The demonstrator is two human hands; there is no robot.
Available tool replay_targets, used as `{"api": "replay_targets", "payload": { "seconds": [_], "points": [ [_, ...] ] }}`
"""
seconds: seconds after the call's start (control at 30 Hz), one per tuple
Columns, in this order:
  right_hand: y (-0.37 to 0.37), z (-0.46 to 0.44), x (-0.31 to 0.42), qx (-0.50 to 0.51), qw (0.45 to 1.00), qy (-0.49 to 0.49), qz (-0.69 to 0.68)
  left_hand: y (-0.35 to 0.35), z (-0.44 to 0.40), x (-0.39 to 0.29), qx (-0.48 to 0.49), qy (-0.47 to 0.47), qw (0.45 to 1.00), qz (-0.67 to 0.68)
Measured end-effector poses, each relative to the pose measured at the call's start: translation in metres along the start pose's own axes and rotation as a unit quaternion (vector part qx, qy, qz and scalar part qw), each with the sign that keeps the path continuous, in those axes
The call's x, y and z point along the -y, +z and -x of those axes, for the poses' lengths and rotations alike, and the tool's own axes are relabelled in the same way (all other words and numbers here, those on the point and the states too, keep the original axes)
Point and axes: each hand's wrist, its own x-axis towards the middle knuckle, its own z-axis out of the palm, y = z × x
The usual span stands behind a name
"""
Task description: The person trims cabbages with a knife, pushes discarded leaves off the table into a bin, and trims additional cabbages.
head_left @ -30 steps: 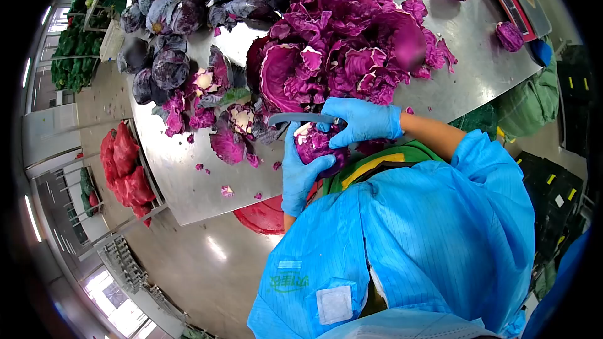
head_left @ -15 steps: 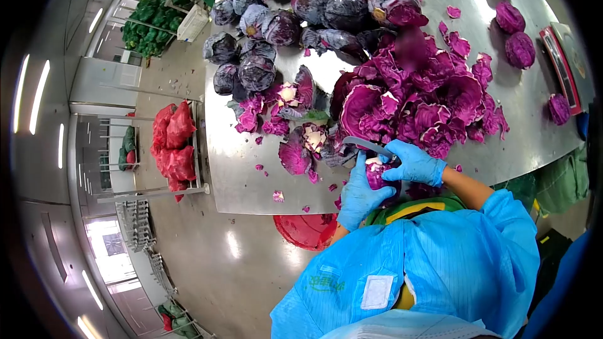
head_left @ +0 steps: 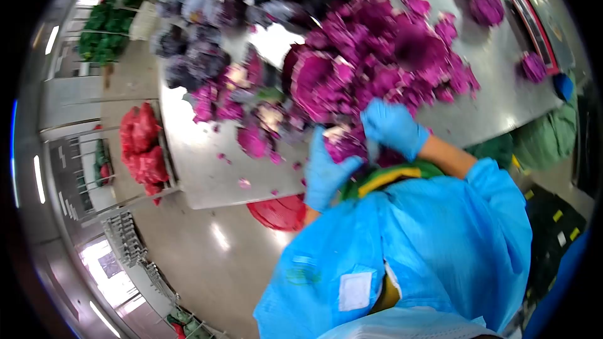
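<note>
Near the table's front edge, my left hand [head_left: 330, 172], in a blue glove, is closed around a small trimmed red cabbage [head_left: 345, 145] with its pale stem end facing up. My right hand [head_left: 394, 129], also gloved, is a fist just right of that cabbage, closed on a knife [head_left: 372, 149] whose blurred greyish blade shows below the fingers, beside the cabbage. Behind both hands rises a heap of loose purple leaves [head_left: 383, 56]. Cut leaf bases with pale stems [head_left: 270, 117] lie to the left.
Dark untrimmed cabbages [head_left: 201, 59] crowd the back left of the metal table [head_left: 213, 179]. Peeled cabbages [head_left: 487, 7] and a red-edged box-like object [head_left: 537, 28] sit at the right. Below the front edge is a red container [head_left: 276, 212]; red sacks [head_left: 141, 144] stand on a rack.
The view has shifted, so the table appears further left. My right hand has come off the cabbage to its right, and the blade no longer lies across the top. My left hand still holds the cabbage.
</note>
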Motion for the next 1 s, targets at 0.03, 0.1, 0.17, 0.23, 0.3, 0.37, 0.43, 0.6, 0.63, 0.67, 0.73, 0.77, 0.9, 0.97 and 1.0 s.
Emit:
{"api": "replay_targets", "payload": {
  "seconds": [0.03, 0.1, 0.17, 0.23, 0.3, 0.37, 0.43, 0.6, 0.63, 0.67, 0.73, 0.77, 0.9, 0.97, 1.0],
  "points": [
    [-0.012, -0.003, -0.017, -0.039, 0.999, -0.036, -0.005, -0.002, 0.007, 0.007, -0.002, -0.046, 0.997, 0.064],
    [-0.028, -0.005, -0.032, -0.052, 0.995, 0.090, 0.007, -0.006, 0.011, 0.005, -0.008, -0.080, 0.973, 0.215],
    [-0.049, -0.018, -0.023, -0.081, 0.938, 0.233, -0.242, -0.015, 0.011, 0.017, -0.005, -0.085, 0.972, 0.220],
    [-0.050, -0.016, -0.010, 0.044, 0.878, 0.224, -0.420, -0.019, 0.013, 0.016, 0.019, -0.086, 0.960, 0.265],
    [-0.045, -0.022, 0.014, 0.082, 0.888, 0.136, -0.431, -0.024, 0.008, 0.025, 0.031, -0.050, 0.960, 0.274],
    [-0.027, -0.022, 0.031, 0.131, 0.880, 0.132, -0.438, -0.023, 0.003, 0.025, 0.030, -0.019, 0.985, 0.166],
    [-0.017, -0.019, 0.037, 0.167, 0.851, 0.201, -0.456, -0.018, 0.005, 0.020, 0.043, -0.042, 0.981, 0.184],
    [-0.017, -0.010, 0.031, 0.197, 0.778, 0.300, -0.516, -0.057, 0.000, -0.014, 0.134, -0.063, 0.987, 0.058],
    [-0.014, -0.008, 0.031, 0.198, 0.767, 0.313, -0.524, -0.077, -0.012, 0.008, 0.118, -0.077, 0.983, 0.120],
    [-0.015, -0.008, 0.033, 0.191, 0.754, 0.329, -0.535, -0.093, -0.025, -0.006, 0.030, -0.040, 0.987, 0.154],
    [-0.004, 0.000, 0.035, 0.154, 0.785, 0.307, -0.516, -0.115, -0.066, -0.016, -0.139, 0.071, 0.980, 0.121],
    [-0.003, 0.002, 0.037, 0.140, 0.788, 0.305, -0.517, -0.131, -0.092, -0.014, -0.181, 0.080, 0.977, 0.079],
    [-0.005, 0.005, 0.044, 0.114, 0.785, 0.308, -0.525, -0.187, -0.212, -0.003, -0.319, 0.260, 0.850, -0.328],
    [-0.005, 0.007, 0.046, 0.097, 0.796, 0.306, -0.513, -0.196, -0.266, -0.024, -0.307, 0.250, 0.843, -0.365],
    [-0.005, 0.008, 0.047, 0.104, 0.797, 0.315, -0.505, -0.201, -0.294, -0.033, -0.303, 0.251, 0.827, -0.402]
  ]
}}
